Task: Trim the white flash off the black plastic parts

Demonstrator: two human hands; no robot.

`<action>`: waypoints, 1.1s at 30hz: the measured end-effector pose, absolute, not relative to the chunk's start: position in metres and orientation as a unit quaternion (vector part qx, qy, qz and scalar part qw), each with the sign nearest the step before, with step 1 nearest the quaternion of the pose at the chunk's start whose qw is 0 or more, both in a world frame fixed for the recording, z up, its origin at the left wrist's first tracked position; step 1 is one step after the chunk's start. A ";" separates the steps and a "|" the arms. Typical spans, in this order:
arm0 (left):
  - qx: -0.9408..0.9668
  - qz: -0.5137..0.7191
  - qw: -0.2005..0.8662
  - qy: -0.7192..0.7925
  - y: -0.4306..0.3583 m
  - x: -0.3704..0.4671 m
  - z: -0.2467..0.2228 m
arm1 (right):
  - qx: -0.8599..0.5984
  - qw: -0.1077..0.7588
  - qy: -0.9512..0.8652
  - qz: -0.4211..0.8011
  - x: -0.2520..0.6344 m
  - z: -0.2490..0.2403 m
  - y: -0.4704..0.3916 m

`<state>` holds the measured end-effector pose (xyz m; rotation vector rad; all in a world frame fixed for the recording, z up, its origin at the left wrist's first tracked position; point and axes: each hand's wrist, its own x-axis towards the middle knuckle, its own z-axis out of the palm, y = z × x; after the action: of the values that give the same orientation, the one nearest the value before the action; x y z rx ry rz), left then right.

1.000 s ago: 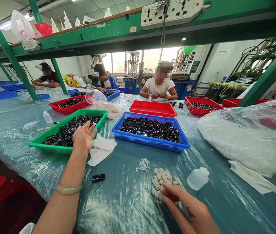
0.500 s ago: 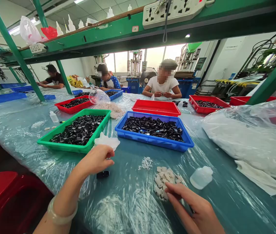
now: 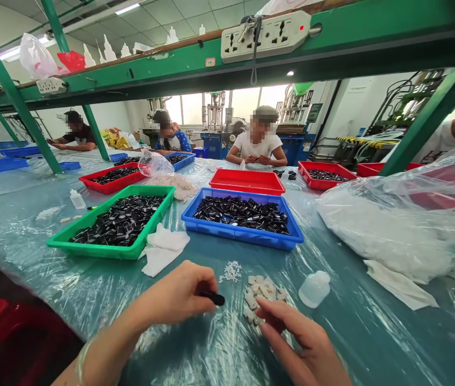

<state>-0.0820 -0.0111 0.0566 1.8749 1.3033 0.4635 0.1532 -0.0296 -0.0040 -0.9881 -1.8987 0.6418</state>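
Note:
My left hand [image 3: 187,292] is closed around a small black plastic piece [image 3: 214,298], whose end sticks out past the fingertips to the right. My right hand [image 3: 299,338] rests at the near edge of a pile of cream-white flat pieces [image 3: 265,288], thumb and forefinger a little apart, with nothing visible between them. Beyond my left hand is a heap of tiny white bits [image 3: 232,271]. A translucent squeeze bottle [image 3: 314,289] lies on its side to the right of the cream pile.
Ahead stand a green tray [image 3: 90,250] and a blue tray [image 3: 243,236], both full of black pieces. White tissue [image 3: 165,247] lies beside the green tray. A red tray [image 3: 247,182] is behind. A large clear bag [image 3: 388,230] lies right. Co-workers sit across the table.
My left hand has moved right and taken the black piece up from the table. My right hand stays by the cream pile. The view has shifted slightly.

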 end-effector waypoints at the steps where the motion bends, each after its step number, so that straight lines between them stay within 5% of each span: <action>1: 0.752 0.181 0.415 0.479 -0.008 -0.069 0.060 | -0.398 0.447 -0.753 0.274 0.153 -0.003 -0.030; 7: 0.767 0.213 0.480 0.369 0.009 -0.023 0.060 | -0.421 0.443 -0.701 0.369 0.153 0.003 -0.028; 15: 0.531 0.339 0.696 0.345 0.018 -0.015 0.029 | -0.426 0.498 -0.480 0.583 0.151 0.006 -0.025; 24: 0.531 0.355 0.684 0.352 0.010 -0.010 0.028 | -0.444 0.593 -0.390 0.546 0.141 0.011 -0.029; 33: 0.534 0.379 0.656 0.375 0.009 -0.006 0.025 | -0.459 0.585 -0.388 0.544 0.139 0.010 -0.033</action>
<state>-0.0060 0.0088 0.0248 1.2096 0.8492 0.8588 0.1388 -0.0333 0.0102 -1.0714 -0.9038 1.2692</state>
